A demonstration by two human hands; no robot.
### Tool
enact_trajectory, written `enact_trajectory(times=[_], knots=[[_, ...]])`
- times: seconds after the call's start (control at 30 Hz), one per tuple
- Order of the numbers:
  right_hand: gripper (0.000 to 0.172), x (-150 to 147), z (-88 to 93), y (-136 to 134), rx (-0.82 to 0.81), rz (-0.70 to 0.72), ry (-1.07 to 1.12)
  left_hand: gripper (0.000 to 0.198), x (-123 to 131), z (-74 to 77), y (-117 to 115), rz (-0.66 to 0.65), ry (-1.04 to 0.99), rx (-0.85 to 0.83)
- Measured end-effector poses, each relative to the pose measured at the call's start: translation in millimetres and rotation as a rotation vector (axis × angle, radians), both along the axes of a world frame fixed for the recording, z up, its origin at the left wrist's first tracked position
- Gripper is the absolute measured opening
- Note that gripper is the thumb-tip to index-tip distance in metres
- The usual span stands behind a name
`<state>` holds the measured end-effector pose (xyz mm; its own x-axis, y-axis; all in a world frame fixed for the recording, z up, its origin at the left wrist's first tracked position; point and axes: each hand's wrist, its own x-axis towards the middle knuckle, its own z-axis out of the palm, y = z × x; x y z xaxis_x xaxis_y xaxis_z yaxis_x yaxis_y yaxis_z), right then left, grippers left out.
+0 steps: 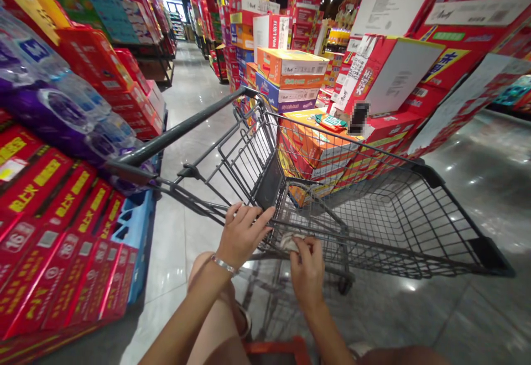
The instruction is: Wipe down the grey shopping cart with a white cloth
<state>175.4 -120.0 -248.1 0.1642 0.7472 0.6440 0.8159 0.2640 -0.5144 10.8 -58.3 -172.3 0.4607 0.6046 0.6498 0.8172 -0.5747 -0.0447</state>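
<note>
A dark grey wire shopping cart (373, 243) stands sideways in front of me, its handle to the left. My left hand (244, 229), with a metal bracelet at the wrist, grips the cart's near top rail close to the folding seat panel (269, 182). Just right of it, my right hand (307, 260) pinches a crumpled whitish cloth (290, 240) against the near wire side, below the rail. Its fingers are bent and cover part of the cloth.
Stacked red drink cartons (66, 238) and purple-wrapped bottles (78, 110) stand on a blue pallet (141, 238) at left. Orange and red boxes (315, 138) are piled behind the cart, with a green and orange packet (331, 122) on top. A tiled aisle (193, 72) runs back between displays.
</note>
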Motion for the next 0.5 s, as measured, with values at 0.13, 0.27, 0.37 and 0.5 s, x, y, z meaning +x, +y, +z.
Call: enact_trajectory(times=[0.13, 0.27, 0.37, 0.5], knots=[[0.025, 3, -8.7, -2, -0.041, -0.029, 0.004, 0.030, -11, 1.5, 1, -0.043, 0.011, 0.041], [0.021, 1, -7.5, -10, -0.072, -0.123, 0.041, 0.027, -26, 3.8, 3, -0.026, -0.013, 0.103], [0.021, -5, 6.1, -15, -0.033, -0.078, 0.091, 0.027, -35, 6.9, 4, -0.011, -0.022, 0.123], [0.026, -23, 31.4, -12, 0.059, 0.077, 0.131, 0.025, -38, 10.1, 5, -0.039, -0.026, 0.099]])
